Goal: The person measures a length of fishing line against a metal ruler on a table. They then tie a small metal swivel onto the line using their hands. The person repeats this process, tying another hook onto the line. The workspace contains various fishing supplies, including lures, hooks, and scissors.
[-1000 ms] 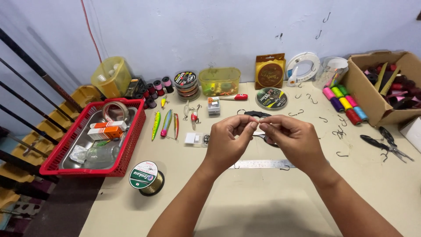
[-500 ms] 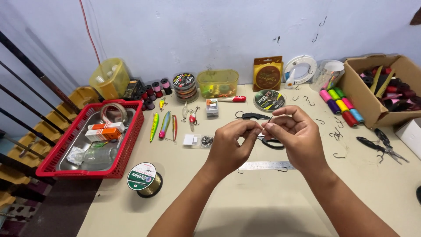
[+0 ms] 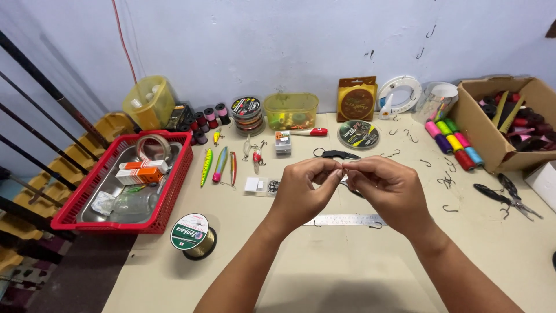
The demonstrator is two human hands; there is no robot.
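— Where are we with it?

— Our left hand (image 3: 301, 194) and right hand (image 3: 385, 191) meet fingertip to fingertip above the table (image 3: 347, 278), both pinched shut on something too small to make out, likely a hook or fine line. It sits right between our thumbs and forefingers, over the metal ruler (image 3: 346, 219).

— How do we handle it well?

— We judge a firm, steady pinch matters, hands held close together, clear of the loose hooks (image 3: 449, 182) and the line spool (image 3: 193, 235).
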